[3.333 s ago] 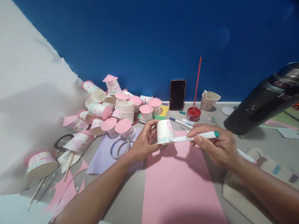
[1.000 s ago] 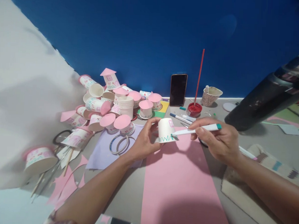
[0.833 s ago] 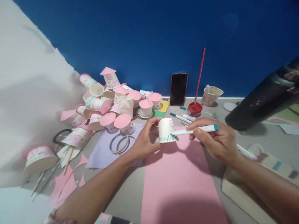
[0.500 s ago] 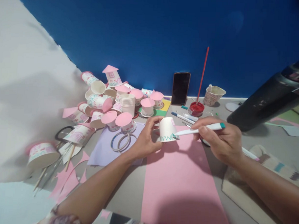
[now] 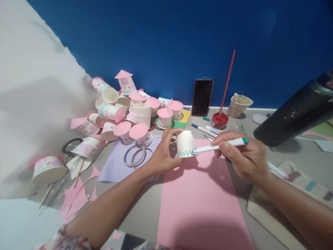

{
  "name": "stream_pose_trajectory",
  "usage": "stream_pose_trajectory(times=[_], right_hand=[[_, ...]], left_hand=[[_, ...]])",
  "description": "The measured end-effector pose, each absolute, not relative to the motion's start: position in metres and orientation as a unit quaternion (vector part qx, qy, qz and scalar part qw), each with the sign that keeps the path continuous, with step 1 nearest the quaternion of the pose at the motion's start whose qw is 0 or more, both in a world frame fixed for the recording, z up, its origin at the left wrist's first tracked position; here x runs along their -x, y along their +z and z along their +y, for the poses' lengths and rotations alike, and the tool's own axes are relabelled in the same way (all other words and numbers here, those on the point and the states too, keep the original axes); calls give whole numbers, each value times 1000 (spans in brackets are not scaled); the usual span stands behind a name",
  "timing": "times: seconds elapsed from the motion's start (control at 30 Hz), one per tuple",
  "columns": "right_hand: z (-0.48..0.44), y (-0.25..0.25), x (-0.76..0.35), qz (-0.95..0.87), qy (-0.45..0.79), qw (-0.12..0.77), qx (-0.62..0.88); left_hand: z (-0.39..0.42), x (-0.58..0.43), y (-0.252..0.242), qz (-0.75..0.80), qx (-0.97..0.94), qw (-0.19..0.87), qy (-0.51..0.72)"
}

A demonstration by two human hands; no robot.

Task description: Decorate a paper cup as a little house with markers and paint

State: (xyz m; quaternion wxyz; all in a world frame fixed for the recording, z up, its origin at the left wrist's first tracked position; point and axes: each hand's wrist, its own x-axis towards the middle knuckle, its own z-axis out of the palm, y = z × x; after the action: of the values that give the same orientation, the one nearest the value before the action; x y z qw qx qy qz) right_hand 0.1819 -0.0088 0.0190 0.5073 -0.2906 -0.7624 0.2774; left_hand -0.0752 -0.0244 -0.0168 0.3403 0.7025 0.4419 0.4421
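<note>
My left hand grips a white paper cup from its left side, rim down, above a pink sheet of paper. A green zigzag line runs along the cup near its rim. My right hand is closed around a white marker with a green end. The marker's tip meets the cup near the right end of the zigzag. Behind my right hand a second, pink-tipped white pen shows in part.
Left of my hands lies a pile of decorated cups with pink paper roofs. Bangles rest on purple paper. Behind stand a phone and a red pot with a stick. A black bottle leans in at right.
The cup has turned in my left hand, so its pink window drawing has gone from sight. More green zigzag shows near the marker tip.
</note>
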Motion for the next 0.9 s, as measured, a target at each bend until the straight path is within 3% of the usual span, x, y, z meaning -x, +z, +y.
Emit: stream_pose_trajectory(times=[0.53, 0.9], right_hand=[[-9, 16, -181, -752, 299, 509, 293], [-11, 16, -179, -773, 278, 490, 292]], left_hand=[[-29, 74, -7, 467, -755, 227, 401], [-29, 73, -8, 481, -756, 233, 378]])
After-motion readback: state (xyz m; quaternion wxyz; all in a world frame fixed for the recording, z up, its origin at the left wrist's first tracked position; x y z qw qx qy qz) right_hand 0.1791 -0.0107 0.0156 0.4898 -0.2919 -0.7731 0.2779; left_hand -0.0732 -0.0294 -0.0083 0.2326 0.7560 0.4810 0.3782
